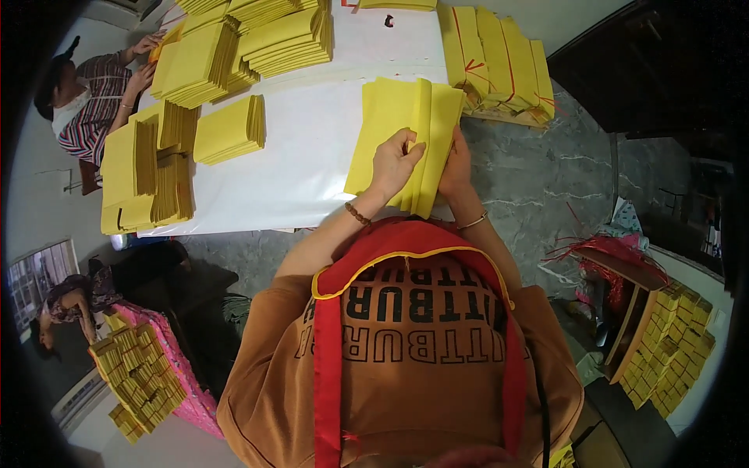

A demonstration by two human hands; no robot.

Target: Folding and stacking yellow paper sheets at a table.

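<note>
While both hands work at a white table [312, 156], the left hand [395, 160] pinches a fold in a sheaf of yellow paper [390, 117] and the right hand [455, 168] grips its right edge; stacks of yellow paper [226, 129] lie nearby.

yellow paper stacks [204, 62] (several), tied bundles [499, 62]
</note>
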